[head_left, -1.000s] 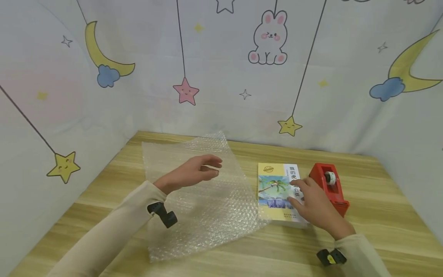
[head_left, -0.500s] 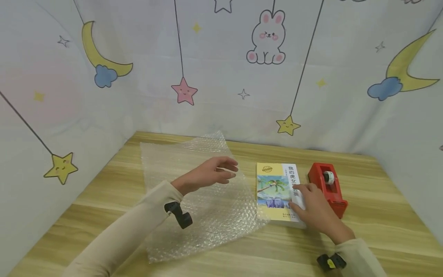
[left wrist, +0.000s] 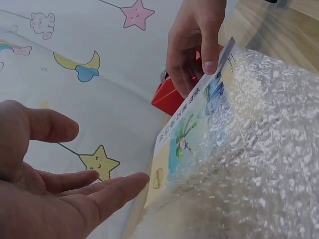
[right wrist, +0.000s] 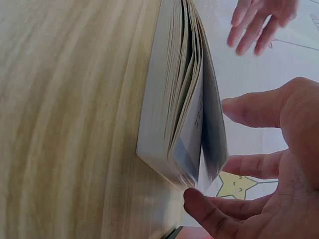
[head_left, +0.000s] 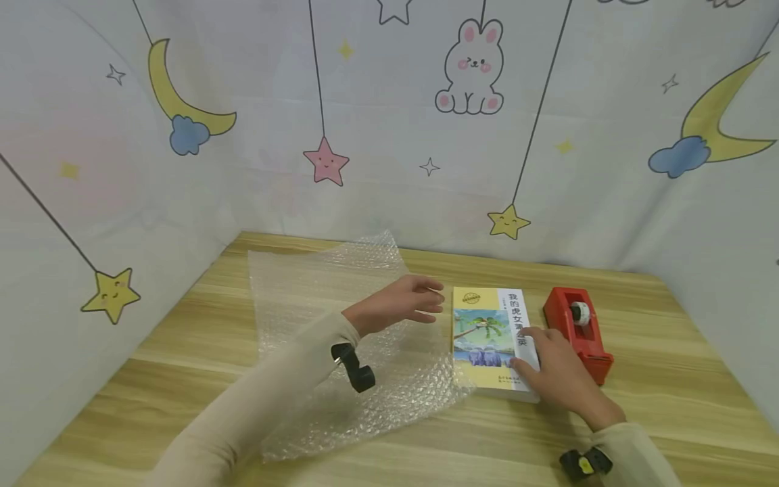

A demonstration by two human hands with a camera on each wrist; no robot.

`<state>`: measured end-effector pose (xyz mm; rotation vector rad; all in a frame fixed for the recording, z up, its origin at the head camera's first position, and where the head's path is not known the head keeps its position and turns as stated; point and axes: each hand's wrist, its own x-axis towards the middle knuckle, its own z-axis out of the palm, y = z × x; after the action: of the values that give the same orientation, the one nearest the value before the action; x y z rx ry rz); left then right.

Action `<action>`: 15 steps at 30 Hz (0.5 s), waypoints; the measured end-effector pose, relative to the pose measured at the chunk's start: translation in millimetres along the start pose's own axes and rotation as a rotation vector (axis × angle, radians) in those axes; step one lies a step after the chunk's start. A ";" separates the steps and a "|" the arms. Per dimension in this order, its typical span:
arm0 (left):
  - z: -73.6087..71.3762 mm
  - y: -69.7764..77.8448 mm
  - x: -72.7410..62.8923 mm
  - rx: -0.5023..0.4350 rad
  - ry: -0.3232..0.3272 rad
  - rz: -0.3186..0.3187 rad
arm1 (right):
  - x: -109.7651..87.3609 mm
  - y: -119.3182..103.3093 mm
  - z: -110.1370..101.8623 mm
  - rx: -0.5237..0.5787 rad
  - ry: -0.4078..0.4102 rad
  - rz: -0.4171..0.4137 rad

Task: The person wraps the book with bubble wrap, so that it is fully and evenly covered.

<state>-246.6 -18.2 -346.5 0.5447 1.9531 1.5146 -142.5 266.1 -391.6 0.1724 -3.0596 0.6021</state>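
Moving rightwards across the sheet of bubble wrap (head_left: 414, 399), the left hand (head_left: 398, 304) has been brought near to the left edge of the book (head_left: 481, 338), while the right hand (head_left: 556, 368) has been kept at the book's spine side. The book itself has not been displaced. It is laid flat, cover up, on a table (head_left: 663, 352) with wood grain, and its lower left corner is overlapped by the wrap. Just beyond the spine, a red tape dispenser (head_left: 599, 365) is placed. The table is surrounded by pale cloth walls (head_left: 389, 101), on which stars, moons and a rabbit (head_left: 471, 95) are printed. The left hand is held in the air, its thumb and fingers well apart and slightly bent. By the right hand, the book is touched: the thumb is put on the cover, with bent fingers around the spine edge; whether it is firmly gripped cannot be told.
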 end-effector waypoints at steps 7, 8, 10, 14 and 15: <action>21.0 -5.6 27.2 -0.059 0.014 -0.079 | -0.3 1.6 -0.9 0.038 -0.039 0.024; 23.4 -5.9 28.4 -0.051 0.015 -0.084 | 0.2 1.3 -0.7 0.041 -0.049 0.031; 27.2 -6.1 29.8 -0.030 0.015 -0.095 | 1.1 0.4 -0.2 0.045 -0.060 0.039; 32.7 -3.9 32.0 -0.006 0.011 -0.091 | 2.1 0.8 -1.0 0.042 -0.054 0.033; 34.4 -2.9 33.4 0.004 0.011 -0.087 | 2.3 1.0 -1.6 0.041 -0.053 0.034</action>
<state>-247.8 27.2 -362.0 0.4474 1.9627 1.4635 -144.8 267.4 -390.4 0.1389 -3.1089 0.6737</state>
